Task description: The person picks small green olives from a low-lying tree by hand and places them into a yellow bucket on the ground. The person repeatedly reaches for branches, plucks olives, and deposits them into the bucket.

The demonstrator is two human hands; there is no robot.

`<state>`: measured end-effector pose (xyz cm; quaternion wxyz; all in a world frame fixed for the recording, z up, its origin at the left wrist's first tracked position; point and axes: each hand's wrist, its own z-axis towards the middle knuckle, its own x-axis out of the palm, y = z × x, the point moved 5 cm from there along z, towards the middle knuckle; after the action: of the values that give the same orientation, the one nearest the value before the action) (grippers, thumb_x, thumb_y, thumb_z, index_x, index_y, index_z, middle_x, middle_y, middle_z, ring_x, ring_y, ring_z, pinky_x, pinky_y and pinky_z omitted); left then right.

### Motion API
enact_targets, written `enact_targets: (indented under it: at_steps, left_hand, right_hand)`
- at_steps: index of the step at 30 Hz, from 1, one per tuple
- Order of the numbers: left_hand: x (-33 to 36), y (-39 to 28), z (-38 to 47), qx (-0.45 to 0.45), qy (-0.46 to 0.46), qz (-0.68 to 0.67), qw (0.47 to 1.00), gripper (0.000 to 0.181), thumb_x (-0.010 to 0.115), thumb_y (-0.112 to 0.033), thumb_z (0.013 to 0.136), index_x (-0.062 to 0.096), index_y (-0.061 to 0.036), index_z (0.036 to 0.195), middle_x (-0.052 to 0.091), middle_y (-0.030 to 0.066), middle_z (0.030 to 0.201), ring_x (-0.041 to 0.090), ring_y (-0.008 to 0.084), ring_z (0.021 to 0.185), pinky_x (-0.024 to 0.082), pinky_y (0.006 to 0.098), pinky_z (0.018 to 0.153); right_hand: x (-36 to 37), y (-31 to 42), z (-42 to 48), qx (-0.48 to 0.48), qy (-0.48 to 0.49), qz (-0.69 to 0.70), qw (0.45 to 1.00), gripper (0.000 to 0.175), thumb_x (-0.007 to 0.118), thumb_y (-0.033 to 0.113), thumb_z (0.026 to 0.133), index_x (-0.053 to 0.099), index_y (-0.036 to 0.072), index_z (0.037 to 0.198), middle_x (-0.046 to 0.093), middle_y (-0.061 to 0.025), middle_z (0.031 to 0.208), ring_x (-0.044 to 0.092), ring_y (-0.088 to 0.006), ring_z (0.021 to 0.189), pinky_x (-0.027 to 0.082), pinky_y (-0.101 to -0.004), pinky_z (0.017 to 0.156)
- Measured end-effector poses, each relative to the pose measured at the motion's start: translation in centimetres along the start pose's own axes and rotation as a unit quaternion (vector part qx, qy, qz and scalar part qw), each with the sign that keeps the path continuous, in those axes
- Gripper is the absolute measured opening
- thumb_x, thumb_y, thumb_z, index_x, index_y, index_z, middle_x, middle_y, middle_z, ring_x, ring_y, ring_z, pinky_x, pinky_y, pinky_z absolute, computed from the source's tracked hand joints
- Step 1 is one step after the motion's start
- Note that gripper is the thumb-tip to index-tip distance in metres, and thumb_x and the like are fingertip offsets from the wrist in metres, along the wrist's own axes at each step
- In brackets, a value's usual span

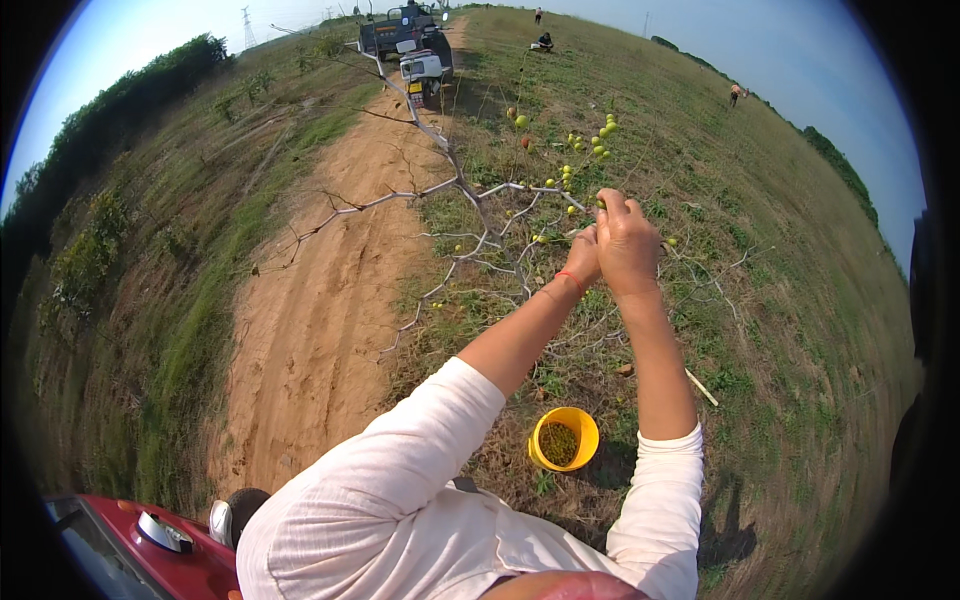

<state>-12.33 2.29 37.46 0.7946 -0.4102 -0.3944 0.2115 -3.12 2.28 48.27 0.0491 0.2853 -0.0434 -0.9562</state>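
Both hands meet at the tip of a leafless grey branch of a small bare tree. My left hand, with a red cord at the wrist, grips the branch end, partly covered by my right hand. My right hand has its fingers bent around a small green fruit at that tip; its palm side is hidden. More round yellow-green fruits hang on thin twigs just beyond, among a few reddish-brown ones. Below my forearms stands a yellow plastic bucket, partly filled with small green fruits.
A rutted dirt track runs along the left. On it stand a white motorcycle and a dark cargo vehicle. A red vehicle is close at lower left. Several people are far off in the grass, one person low down. A pale stick lies right of the bucket.
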Motion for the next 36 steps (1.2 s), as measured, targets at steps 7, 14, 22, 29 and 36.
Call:
enact_targets:
  at_steps: [7,14,22,29,36]
  left_hand:
    - [0.3,-0.3,0.2,0.03,-0.005,0.029,0.999,0.018,0.045,-0.019,0.09,0.052,-0.0031,0.092,0.056,0.0011,0.083,0.052,0.0094,0.07,0.044,0.0232,0.06]
    - [0.1,0.4,0.8,0.051,0.007,0.14,0.989,0.021,0.052,-0.02,0.085,0.052,-0.0007,0.093,0.057,0.0028,0.083,0.053,0.0112,0.07,0.045,0.0251,0.061]
    - [-0.4,1.0,1.3,0.063,0.016,0.229,0.971,0.029,0.061,-0.022,0.08,0.052,0.002,0.094,0.059,0.0048,0.084,0.055,0.0132,0.07,0.045,0.0272,0.063]
    - [-0.2,1.1,0.5,0.005,-0.019,0.104,0.994,0.032,0.066,-0.019,0.078,0.054,0.0072,0.093,0.061,0.0087,0.082,0.056,0.0111,0.072,0.046,0.0259,0.064]
    - [-0.2,0.4,-0.1,-0.018,-0.022,0.063,0.998,0.034,0.067,-0.015,0.077,0.053,0.0072,0.098,0.062,0.0093,0.092,0.056,0.0108,0.079,0.047,0.0254,0.07]
  right_hand:
    - [-0.7,1.0,-0.9,0.058,0.017,0.287,0.956,0.017,0.058,0.014,0.084,0.053,0.009,0.099,0.06,-0.007,0.074,0.057,-0.0143,0.058,0.044,-0.0269,0.05]
    - [-0.2,1.8,-1.1,0.308,-0.02,0.79,0.53,0.016,0.041,0.017,0.091,0.05,0.005,0.094,0.055,-0.0087,0.085,0.051,-0.0084,0.059,0.035,-0.0159,0.036]
    - [1.6,2.9,7.0,0.155,0.023,0.585,0.795,0.03,0.05,0.033,0.089,0.063,0.007,0.088,0.049,0.0022,0.058,0.044,-0.0062,0.048,0.035,-0.0216,0.041]
    - [5.8,3.9,12.4,-0.014,0.036,0.343,0.939,0.058,0.028,0.06,0.087,0.066,0.018,0.094,0.062,-0.0062,0.07,0.059,-0.0164,0.063,0.046,-0.0347,0.062]
    - [7.5,4.5,13.5,-0.016,0.067,0.383,0.921,0.061,0.031,0.063,0.086,0.066,0.015,0.076,0.055,-0.0029,0.06,0.052,-0.0129,0.054,0.042,-0.0339,0.057]
